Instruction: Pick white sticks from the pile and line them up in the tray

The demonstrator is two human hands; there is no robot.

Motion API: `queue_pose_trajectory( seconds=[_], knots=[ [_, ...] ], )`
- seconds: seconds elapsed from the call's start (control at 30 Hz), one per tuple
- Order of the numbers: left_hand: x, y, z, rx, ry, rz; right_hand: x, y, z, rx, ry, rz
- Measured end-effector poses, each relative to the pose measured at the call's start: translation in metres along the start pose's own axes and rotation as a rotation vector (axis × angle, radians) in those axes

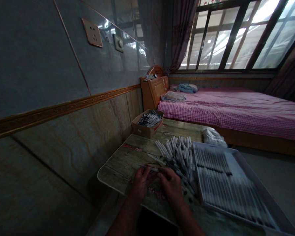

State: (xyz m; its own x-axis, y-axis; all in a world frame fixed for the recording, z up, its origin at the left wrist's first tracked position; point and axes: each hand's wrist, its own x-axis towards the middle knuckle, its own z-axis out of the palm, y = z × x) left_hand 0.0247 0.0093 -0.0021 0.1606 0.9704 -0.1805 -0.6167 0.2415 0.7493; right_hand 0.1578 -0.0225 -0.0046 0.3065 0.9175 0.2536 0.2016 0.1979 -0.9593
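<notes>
A slim white pen point(152, 169) is held level between my two hands, low over the table point(115, 168). My left hand point(140, 183) pinches its left part, and a thin end sticks out past the fingers. Fingers of my right hand point(171, 184) are closed round its right end, which they partly hide. Just beyond my right hand lies a loose heap of white pens point(180, 149), with dark parts at the near side. On the right, a shallow white tray point(238, 164) holds rows of pens with dark tips. Small black pieces point(186, 193) are scattered beside my right hand.
A cardboard box point(144, 131) full of pen parts stands at the table's far left corner, near the tiled wall. Behind the tray sits a clear plastic bag point(213, 137). A bed point(236, 105) with a pink checked cover lies beyond the table.
</notes>
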Motion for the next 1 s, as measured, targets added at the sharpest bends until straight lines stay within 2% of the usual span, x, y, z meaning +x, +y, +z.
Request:
queue_pose_trajectory(
  seconds=[0.23, 0.43, 0.63, 0.8, 1.0],
  knots=[
    [0.0, 0.001, 0.0, -0.003, 0.014, -0.016, 0.001, -0.005, -0.001, 0.028, 0.019, 0.004],
    [0.001, -0.001, -0.002, -0.018, 0.042, 0.004, 0.0, 0.002, -0.001, 0.078, 0.08, 0.126],
    [0.0, -0.001, 0.0, -0.019, 0.041, 0.018, 0.001, 0.001, -0.004, 0.034, 0.063, 0.056],
    [0.0, 0.0, -0.001, -0.038, 0.067, 0.026, 0.001, -0.005, -0.002, 0.08, 0.122, 0.113],
    [-0.001, -0.002, 0.0, -0.007, 0.063, 0.037, 0.0, -0.009, -0.002, 0.084, 0.059, 0.133]
  ],
)
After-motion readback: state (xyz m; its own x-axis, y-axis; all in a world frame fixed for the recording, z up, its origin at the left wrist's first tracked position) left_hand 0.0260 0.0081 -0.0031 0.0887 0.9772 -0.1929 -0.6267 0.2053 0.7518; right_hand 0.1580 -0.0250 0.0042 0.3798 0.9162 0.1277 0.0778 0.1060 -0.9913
